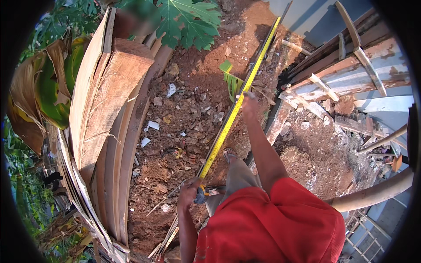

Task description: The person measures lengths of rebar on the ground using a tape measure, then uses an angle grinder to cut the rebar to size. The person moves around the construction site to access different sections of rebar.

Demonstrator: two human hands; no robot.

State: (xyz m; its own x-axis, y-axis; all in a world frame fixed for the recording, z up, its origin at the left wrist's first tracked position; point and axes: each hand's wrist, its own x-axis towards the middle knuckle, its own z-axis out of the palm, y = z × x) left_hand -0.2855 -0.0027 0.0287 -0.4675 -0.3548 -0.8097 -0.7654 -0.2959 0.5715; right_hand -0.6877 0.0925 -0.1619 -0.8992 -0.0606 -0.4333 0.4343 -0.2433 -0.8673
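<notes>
A yellow tape measure blade [224, 132] is pulled out in a long diagonal, from low centre up to the far right. It lies along a thin, dark strip [286, 9] whose far end sticks out past the blade; I cannot tell if it is wood or metal. My left hand [188, 193] is closed at the near end, beside the tape measure's case [201, 194]. Further up, my right hand [249, 104] grips the blade and strip together, its arm stretched forward. The fingers' undersides are hidden.
Stacked timber planks [115, 87] rise on the left, beside banana leaves [52, 87]. Rubble-strewn red soil [175, 127] lies under me. To the right stand a board form with wooden braces [369, 70] and a curved pole [372, 193]. A large green leaf [188, 22] hangs at the top.
</notes>
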